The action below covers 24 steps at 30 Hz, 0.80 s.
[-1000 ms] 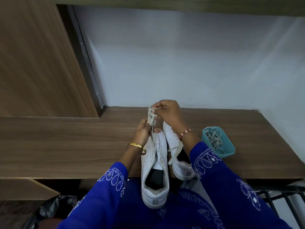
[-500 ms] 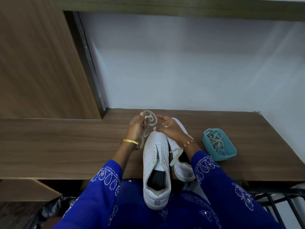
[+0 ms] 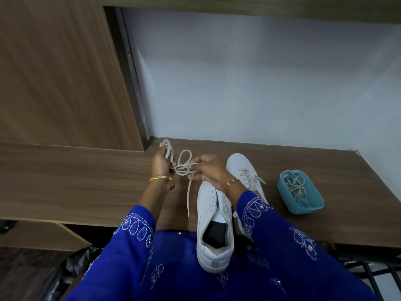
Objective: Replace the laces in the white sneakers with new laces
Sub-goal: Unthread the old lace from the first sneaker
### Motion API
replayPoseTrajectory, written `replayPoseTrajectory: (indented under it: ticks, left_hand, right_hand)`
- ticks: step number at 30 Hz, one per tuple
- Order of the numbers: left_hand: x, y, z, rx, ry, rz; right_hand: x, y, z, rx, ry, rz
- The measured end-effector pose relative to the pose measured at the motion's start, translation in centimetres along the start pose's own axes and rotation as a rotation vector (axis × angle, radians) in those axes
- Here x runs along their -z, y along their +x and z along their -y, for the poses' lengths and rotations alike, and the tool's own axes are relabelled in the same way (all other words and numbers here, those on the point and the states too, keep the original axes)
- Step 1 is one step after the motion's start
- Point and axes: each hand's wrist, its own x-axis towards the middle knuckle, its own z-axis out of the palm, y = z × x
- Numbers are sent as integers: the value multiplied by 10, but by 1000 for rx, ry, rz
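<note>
Lace [image 3: 184, 168]: off-white, looped, held above the worktop [image 3: 86, 183] between both hands. Left hand [image 3: 161, 162], fingers closed on a bunched end; right hand [image 3: 208, 170], fingers pinching the loops. Unlaced sneaker [image 3: 211, 216] near centre; laced sneaker [image 3: 243, 168] right of it. Teal tub [image 3: 303, 211] of laces, far right.

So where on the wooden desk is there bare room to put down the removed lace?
The widest bare stretch of the brown wooden desk lies left of the left hand, which holds the loose off-white lace with the right hand. A narrow strip runs behind the teal plastic tub. It is crowded around the two white sneakers.
</note>
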Motion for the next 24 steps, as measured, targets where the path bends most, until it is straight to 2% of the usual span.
replayPoseTrajectory:
  ticks: [2,5,9,11,15,17,21,24]
  left_hand:
    - [7,9,-3,-27,34,-103]
    - [13,16,-9,-62,133,-229]
    - [20,15,-6,-132,337,-265]
    - [27,24,0,-199,444,-268]
    - [44,40,11,-99,850,-224]
    - [44,36,14,-21,1038,-146]
    - [35,23,18,108,1328,-39]
    - [34,13,25,115,1524,18]
  right_hand:
    - [-10,5,11,33,26,34]
    - [-27,18,20,72,29,-17]
    - [-45,39,12,50,-1,-15]
    - [-47,46,5,46,-130,-40]
    - [-39,48,-8,160,-769,-79]
    - [-32,44,-12,157,-978,-59]
    - [-23,34,-14,125,-1103,-29]
    - [-10,16,-12,135,-1098,-47]
